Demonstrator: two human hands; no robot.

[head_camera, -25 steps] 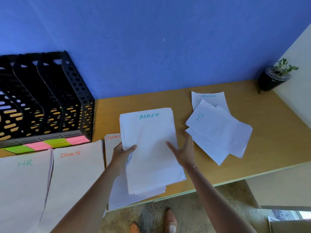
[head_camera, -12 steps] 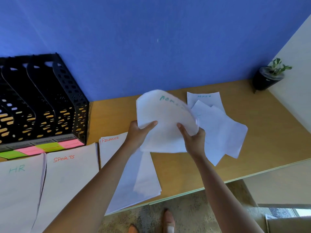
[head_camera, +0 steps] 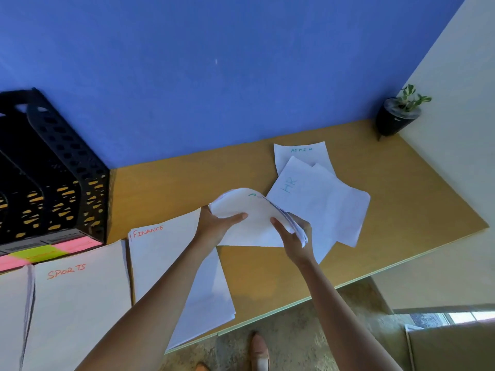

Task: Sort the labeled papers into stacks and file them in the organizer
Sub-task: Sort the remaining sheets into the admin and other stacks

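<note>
A bowed stack of white paper sheets (head_camera: 251, 218), green lettering partly hidden at its top, is lifted above the tan wooden desk (head_camera: 401, 188). The left hand (head_camera: 214, 227) clasps its left edge and the right hand (head_camera: 293, 236) its right edge, thumbs on top. Left lies the white FINANCE-labelled pile (head_camera: 160, 261), then the SPORTS-labelled pile (head_camera: 77, 303); right, loose white HR and ADMIN sheets (head_camera: 316, 194). The black perforated plastic organizer (head_camera: 56, 172) stands far left.
</note>
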